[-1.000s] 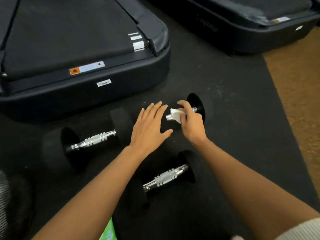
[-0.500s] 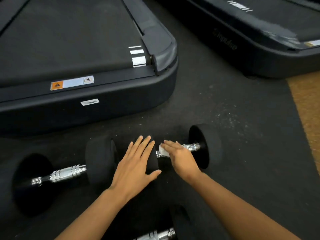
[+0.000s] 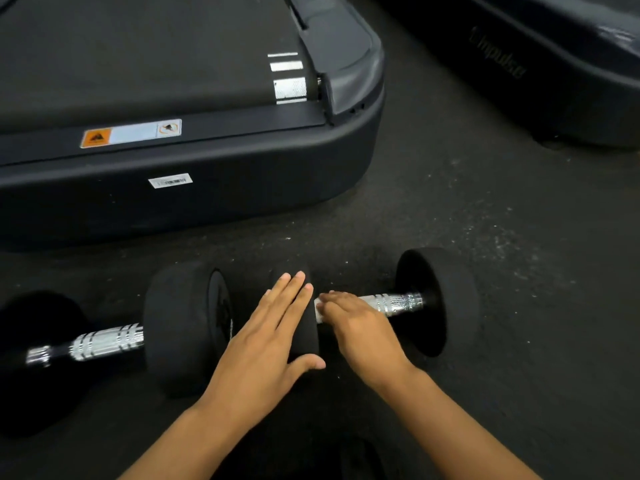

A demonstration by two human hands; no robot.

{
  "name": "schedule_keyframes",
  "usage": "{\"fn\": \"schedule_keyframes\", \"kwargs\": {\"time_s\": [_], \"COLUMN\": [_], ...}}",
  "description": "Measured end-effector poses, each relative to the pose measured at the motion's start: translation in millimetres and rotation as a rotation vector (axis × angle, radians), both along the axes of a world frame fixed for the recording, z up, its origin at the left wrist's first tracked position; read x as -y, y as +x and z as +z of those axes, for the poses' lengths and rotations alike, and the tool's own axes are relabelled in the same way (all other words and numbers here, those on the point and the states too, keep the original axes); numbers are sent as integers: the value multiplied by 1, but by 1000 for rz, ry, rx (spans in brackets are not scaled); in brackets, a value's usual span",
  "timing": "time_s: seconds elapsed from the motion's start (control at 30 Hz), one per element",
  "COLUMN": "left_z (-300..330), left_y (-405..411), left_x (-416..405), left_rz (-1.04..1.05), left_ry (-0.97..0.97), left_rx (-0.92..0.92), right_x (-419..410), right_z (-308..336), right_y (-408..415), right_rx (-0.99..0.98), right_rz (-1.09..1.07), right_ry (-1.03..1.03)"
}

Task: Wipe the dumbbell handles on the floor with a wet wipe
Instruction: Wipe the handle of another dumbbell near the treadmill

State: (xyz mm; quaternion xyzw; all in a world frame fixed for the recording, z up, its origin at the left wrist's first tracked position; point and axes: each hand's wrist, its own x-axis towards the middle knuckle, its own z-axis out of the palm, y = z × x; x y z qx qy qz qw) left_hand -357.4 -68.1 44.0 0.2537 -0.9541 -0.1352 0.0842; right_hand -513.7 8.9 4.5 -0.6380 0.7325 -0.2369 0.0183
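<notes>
Two dumbbells lie end to end on the dark rubber floor (image 3: 467,209), and the action is at the right-hand dumbbell (image 3: 436,299). The person's left hand (image 3: 273,334) lies flat on that dumbbell's near black head (image 3: 304,323), fingers straight and together pointing toward 1 o'clock, thumb spread out toward 3 o'clock against the head's lower edge. It presses, it does not grasp.

Directly at 3 o'clock from those fingers comes the right hand (image 3: 360,323), laid over the inner end of the chrome handle (image 3: 394,303). Under its fingers sits the wet wipe (image 3: 318,310) (only a small white edge shows, right where handle meets head). The fingers bend down over wipe and handle together, holding the wipe against the metal; how far they wrap beneath cannot be told. The bare, ridged part of the handle runs on toward 3 o'clock to the far head (image 3: 440,299), untouched by either hand.

At 9 o'clock from the left hand lies the second dumbbell (image 3: 107,341), its chrome grip showing between two black heads, its nearer head just beside the one being pressed. Neither hand touches it.

Up at 11 o'clock stands the rear end of a treadmill (image 3: 207,188) with an orange warning label; another machine (image 3: 554,74) fills the 1 o'clock corner.
</notes>
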Motion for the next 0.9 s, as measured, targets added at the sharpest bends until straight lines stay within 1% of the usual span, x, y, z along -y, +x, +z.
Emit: {"fn": "schedule_keyframes", "kwargs": {"time_s": [0.13,0.17,0.27,0.33,0.43,0.53,0.57,0.67,0.73,0.8,0.83,0.9], "left_z": [2,2,2,4,3,1,1,1,4,5,6,5], "left_y": [0,0,1,0,-1,0,0,0,0,-1,-1,0], "left_x": [-3,-3,-4,-4,-4,-3,-3,-3,-4,-3,-4,-4], "left_rz": [17,12,13,14,5,7,12,29,33,30,29,30], "left_ry": [14,25,20,29,30,38,31,18,16,61,87,68], "left_rx": [19,18,22,17,9,-1,-7,-15,-6,-20,-13,-7], "right_x": [14,20,23,21,33,28,23,21,22,16,11,11], "right_z": [16,18,21,19,19,21,22,27,28,28,27,26], "right_y": [-18,-17,-12,-19,-25,-19,-21,-31,-23,-14,-15,-24], "right_rx": [104,107,90,167,228,202,225,256,193,129,141,156], "right_rz": [-62,-46,9,-8,-35,12,22,-19,9,64,86,56], "right_ry": [221,254,274,293,368,358,351,368,371,332,306,295]}}
